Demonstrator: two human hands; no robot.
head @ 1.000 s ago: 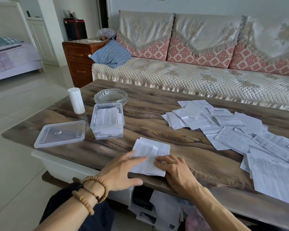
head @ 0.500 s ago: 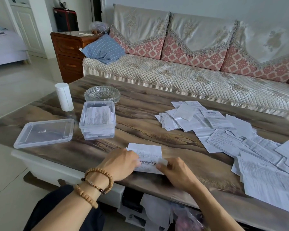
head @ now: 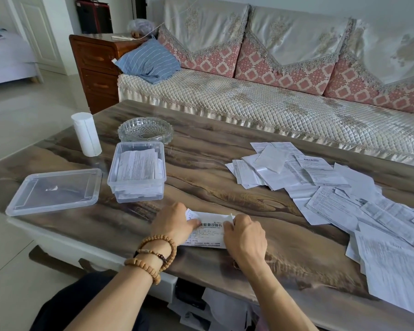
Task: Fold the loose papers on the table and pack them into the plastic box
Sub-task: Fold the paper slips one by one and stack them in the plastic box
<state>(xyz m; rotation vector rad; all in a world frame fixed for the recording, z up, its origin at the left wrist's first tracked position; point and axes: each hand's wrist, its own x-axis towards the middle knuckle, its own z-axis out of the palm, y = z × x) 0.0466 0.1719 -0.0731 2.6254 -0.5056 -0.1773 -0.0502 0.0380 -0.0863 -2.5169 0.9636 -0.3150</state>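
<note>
Near the counter's [head: 225, 163] front edge, both hands, left hand [head: 175, 223] and right hand [head: 245, 237], pinch a folded white printed paper [head: 208, 232], hiding its ends.

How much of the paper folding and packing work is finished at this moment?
Done: several folded papers already lie in the plastic box. In hand: the left hand and right hand hold one sheet at the table's near edge. Left: a large loose pile remains, and the lid is off.

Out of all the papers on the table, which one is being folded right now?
The folded sheet at the near table edge, pinched between the left hand and right hand. The others lie untouched in the loose pile or packed in the plastic box.
</note>
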